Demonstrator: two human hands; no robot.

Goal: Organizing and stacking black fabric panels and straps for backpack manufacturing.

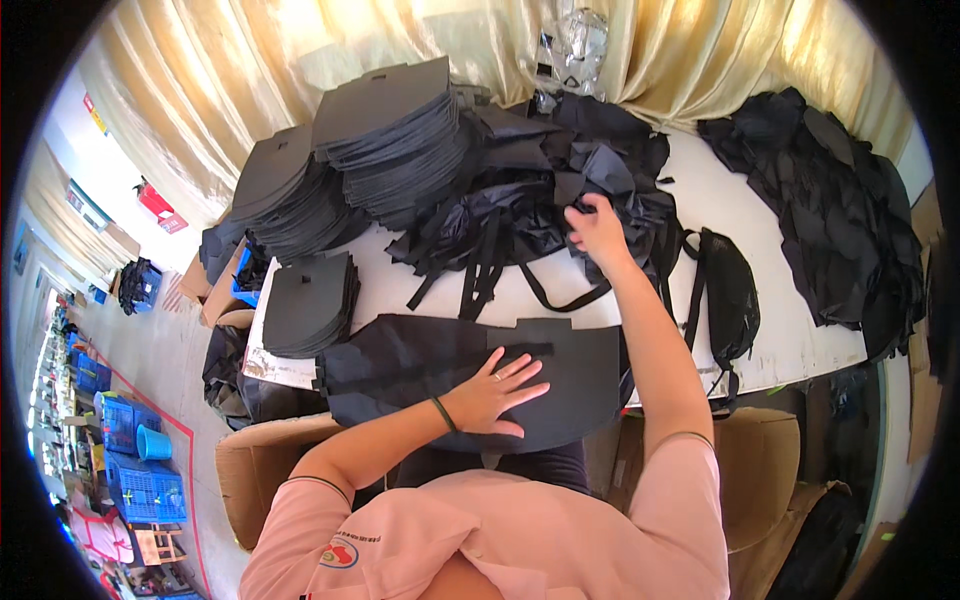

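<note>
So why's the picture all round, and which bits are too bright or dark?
In the head view, the fisheye lens leaves a round black border; in the head view, the cream curtain glows palest near the top; also in the head view, the black fabric pile at right is so dark its folds merge in places, but the left hand looks clear.

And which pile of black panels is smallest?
The front pile, closest to the left hand. It is clearly lower than the left-back pile and the tall pile behind it.
</note>
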